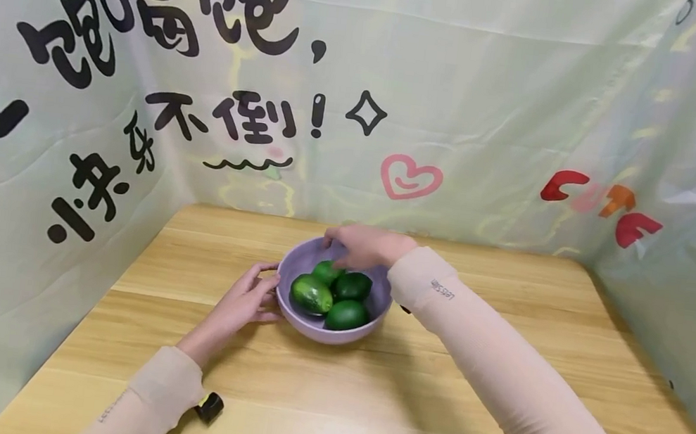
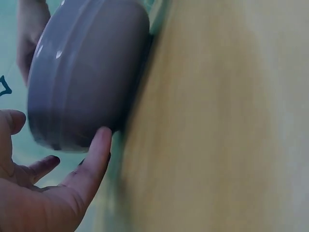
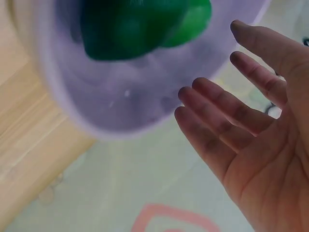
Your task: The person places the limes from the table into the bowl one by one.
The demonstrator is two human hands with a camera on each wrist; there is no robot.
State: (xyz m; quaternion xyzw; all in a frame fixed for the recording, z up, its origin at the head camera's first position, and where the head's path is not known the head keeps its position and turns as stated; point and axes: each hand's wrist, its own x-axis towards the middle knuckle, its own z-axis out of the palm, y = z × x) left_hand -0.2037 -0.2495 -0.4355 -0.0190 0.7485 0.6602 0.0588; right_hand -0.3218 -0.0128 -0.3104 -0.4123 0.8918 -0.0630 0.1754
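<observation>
A purple bowl (image 1: 327, 337) stands on the table with several glossy, oval green fruits in it. One fruit (image 1: 312, 294) has paler streaks; another fruit (image 1: 347, 315) is darker and lies near the front. My left hand (image 1: 244, 298) is at the bowl's left side, fingers spread, with fingertips at its outer wall (image 2: 91, 72). Over the bowl's far side reaches my right hand (image 1: 367, 246), hiding part of the rim. In the right wrist view that hand (image 3: 270, 130) has loosely extended fingers and nothing in its palm, beside the bowl's rim.
The wooden table (image 1: 328, 406) ends in front of a printed cloth backdrop (image 1: 492, 119) that rises at the back and both sides. A black object with a yellow part (image 1: 210, 407) sits under my left wrist. My right forearm (image 1: 498, 360) crosses over the table's right half.
</observation>
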